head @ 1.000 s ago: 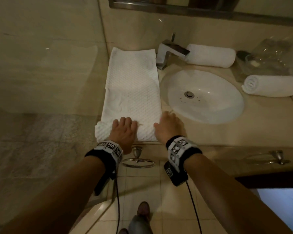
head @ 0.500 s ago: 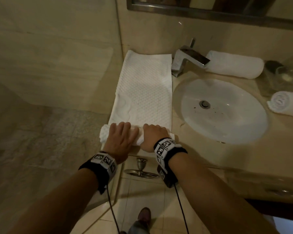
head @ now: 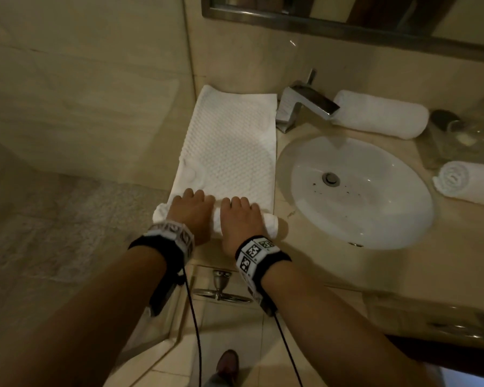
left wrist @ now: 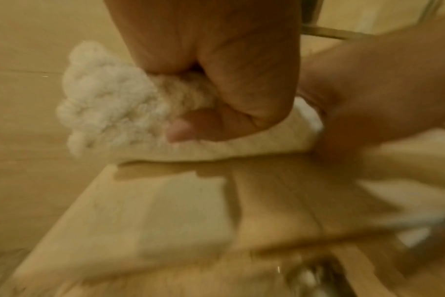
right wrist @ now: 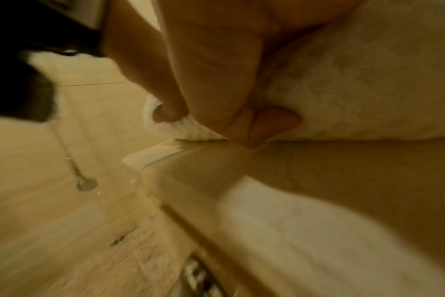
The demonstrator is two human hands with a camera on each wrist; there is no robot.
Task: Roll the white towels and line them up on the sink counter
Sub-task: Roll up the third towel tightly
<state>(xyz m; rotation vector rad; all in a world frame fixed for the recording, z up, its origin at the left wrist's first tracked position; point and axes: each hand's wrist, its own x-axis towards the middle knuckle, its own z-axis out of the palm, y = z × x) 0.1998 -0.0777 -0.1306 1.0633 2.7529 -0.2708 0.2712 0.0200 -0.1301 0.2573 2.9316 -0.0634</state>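
A white waffle towel (head: 232,146) lies flat along the sink counter (head: 333,263), left of the basin, with its near end rolled up (head: 271,223). Both hands sit side by side on that roll. My left hand (head: 192,210) grips its left part; in the left wrist view the fingers (left wrist: 216,76) curl over the roll (left wrist: 102,104) and the thumb tucks under it. My right hand (head: 239,216) grips the right part, its thumb (right wrist: 272,120) pressed into the roll (right wrist: 356,90). Two finished rolled towels lie behind the tap (head: 380,114) and at the right edge (head: 470,182).
An oval white basin (head: 355,188) lies right of the towel, with a chrome tap (head: 305,104) behind it. Glassware (head: 472,135) stands at the back right. A wall borders the towel on the left. A chrome towel ring (head: 221,286) hangs under the counter's front edge.
My hands went from lying flat on the towel's near edge to curling round it, and they came closer together. The near end is now a small roll, a little farther from the counter's front edge.
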